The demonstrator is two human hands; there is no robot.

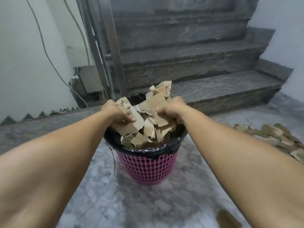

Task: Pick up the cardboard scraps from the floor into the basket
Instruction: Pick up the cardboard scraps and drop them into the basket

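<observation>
Head view: the left hand (117,111) and right hand (171,108) each curl their fingers round cardboard scraps (153,119) heaped over the pink basket (146,168); more scraps (276,137) lie on the floor (148,203) right.

Both hands, left (117,111) and right (171,109), grip scraps (153,111) over the basket (146,167); more scraps (276,135) lie right of the fingers.

— Where's the basket (146,167)?
— On the floor (181,203), centre, stairs (197,66) behind it.
— And the cardboard scraps (148,129)?
— In it, heaped above the rim, left hand (117,111) and right hand (172,108) on top. A loose pile (279,137) lies right, one piece (228,218) near right.
</observation>
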